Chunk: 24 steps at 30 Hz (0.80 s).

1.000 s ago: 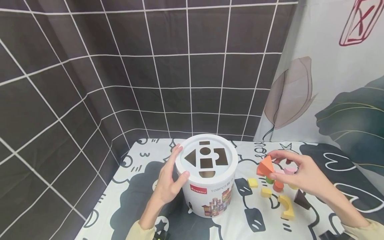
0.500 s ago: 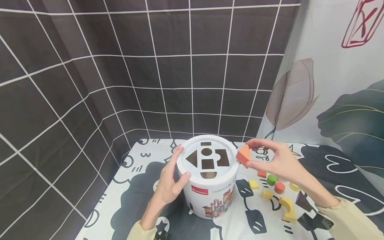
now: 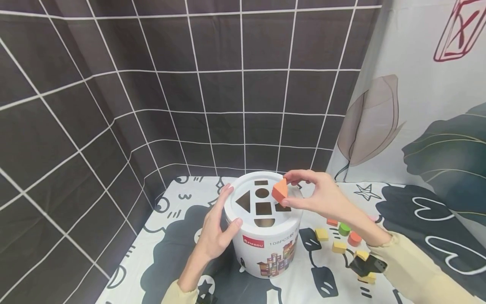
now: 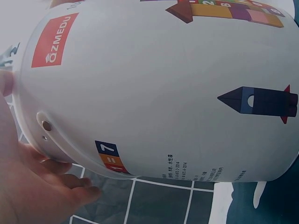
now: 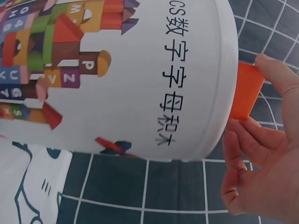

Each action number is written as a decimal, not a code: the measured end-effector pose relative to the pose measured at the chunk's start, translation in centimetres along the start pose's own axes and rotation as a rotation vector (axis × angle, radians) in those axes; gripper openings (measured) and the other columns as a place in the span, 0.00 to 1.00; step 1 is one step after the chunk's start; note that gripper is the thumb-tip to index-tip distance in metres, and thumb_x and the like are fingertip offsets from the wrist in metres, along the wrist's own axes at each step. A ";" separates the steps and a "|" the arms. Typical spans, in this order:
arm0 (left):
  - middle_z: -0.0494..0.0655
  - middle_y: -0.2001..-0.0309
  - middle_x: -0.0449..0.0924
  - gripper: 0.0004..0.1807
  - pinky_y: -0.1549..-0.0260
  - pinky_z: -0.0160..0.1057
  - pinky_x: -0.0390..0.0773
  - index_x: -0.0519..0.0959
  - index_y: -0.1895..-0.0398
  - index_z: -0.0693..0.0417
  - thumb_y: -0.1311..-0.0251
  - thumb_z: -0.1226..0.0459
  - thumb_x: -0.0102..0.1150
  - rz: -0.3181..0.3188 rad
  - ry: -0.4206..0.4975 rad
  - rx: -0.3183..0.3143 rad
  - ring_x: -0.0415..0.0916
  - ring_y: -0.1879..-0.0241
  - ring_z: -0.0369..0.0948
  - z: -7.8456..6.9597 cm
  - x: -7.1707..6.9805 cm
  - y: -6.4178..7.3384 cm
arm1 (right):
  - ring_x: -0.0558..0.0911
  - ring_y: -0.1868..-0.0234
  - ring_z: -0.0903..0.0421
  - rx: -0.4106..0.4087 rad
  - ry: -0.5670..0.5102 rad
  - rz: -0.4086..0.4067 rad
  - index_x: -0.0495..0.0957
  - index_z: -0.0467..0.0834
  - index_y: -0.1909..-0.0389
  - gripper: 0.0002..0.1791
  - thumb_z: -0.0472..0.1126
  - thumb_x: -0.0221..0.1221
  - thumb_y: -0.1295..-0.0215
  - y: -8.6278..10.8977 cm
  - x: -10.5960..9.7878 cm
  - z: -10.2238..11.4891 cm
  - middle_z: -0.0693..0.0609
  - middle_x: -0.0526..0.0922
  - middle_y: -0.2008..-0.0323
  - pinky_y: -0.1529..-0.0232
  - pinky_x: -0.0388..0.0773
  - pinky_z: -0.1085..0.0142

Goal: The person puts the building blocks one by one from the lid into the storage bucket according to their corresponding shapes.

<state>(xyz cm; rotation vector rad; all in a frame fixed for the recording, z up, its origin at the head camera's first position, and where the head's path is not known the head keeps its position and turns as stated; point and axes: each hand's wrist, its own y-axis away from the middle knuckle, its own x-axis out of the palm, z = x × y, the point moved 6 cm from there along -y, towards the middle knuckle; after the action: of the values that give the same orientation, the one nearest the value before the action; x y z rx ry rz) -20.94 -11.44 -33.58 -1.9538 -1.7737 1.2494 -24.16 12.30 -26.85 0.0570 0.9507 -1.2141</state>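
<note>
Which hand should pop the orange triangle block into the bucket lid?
Probably the right hand. It already pinches the orange triangle block just above the lid and its cut-out holes. The left hand rests against the white bucket, steadying it.

**Dark grid walls, a leaf-print curtain, a cartoon-covered counter**

The far wall and the left wall are hung with dark brown cloth crossed by thin white lines in a square grid; the 2 meet in a corner at far left. On the right hangs a pale curtain printed with large leaves, 1 beige and 1 dark green, and a red outline drawing at its top. The counter carries a white cover with black cartoon shapes, stars and hearts. The light is even and soft.
</note>
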 end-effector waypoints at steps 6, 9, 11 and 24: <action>0.51 0.33 0.52 0.37 0.41 0.55 0.51 0.57 0.34 0.56 0.49 0.57 0.52 0.008 -0.005 -0.019 0.50 0.35 0.45 0.1 -0.1 0.0 | 0.74 0.58 0.61 -0.015 -0.006 -0.003 0.78 0.51 0.55 0.30 0.57 0.70 0.63 -1.3 1.4 0.8 0.60 0.80 0.62 0.55 0.67 0.54; 0.50 0.33 0.52 0.37 0.41 0.55 0.52 0.57 0.34 0.56 0.49 0.57 0.52 0.009 -0.007 -0.020 0.50 0.35 0.45 0.0 -0.1 0.0 | 0.74 0.58 0.60 -0.006 0.014 0.007 0.78 0.52 0.55 0.31 0.59 0.70 0.63 -1.8 2.2 1.1 0.60 0.80 0.63 0.55 0.68 0.53; 0.49 0.32 0.52 0.37 0.41 0.55 0.52 0.56 0.34 0.56 0.49 0.58 0.52 0.011 -0.006 -0.020 0.50 0.35 0.45 -0.1 0.0 0.0 | 0.73 0.57 0.59 -0.002 0.035 0.016 0.78 0.53 0.55 0.31 0.61 0.69 0.63 -2.1 2.6 1.3 0.61 0.80 0.62 0.56 0.68 0.54; 0.49 0.32 0.51 0.37 0.41 0.56 0.53 0.55 0.33 0.54 0.48 0.58 0.51 0.030 -0.014 -0.039 0.50 0.35 0.44 0.2 0.1 0.1 | 0.73 0.58 0.56 -0.079 0.062 0.049 0.80 0.50 0.56 0.31 0.61 0.69 0.63 -3.8 5.0 2.5 0.62 0.81 0.63 0.60 0.66 0.56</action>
<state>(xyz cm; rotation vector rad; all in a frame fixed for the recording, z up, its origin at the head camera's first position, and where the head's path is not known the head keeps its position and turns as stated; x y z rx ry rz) -21.03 -11.45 -33.75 -2.0044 -1.7957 1.2495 -25.64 5.68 -26.88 0.0552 1.0454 -1.1337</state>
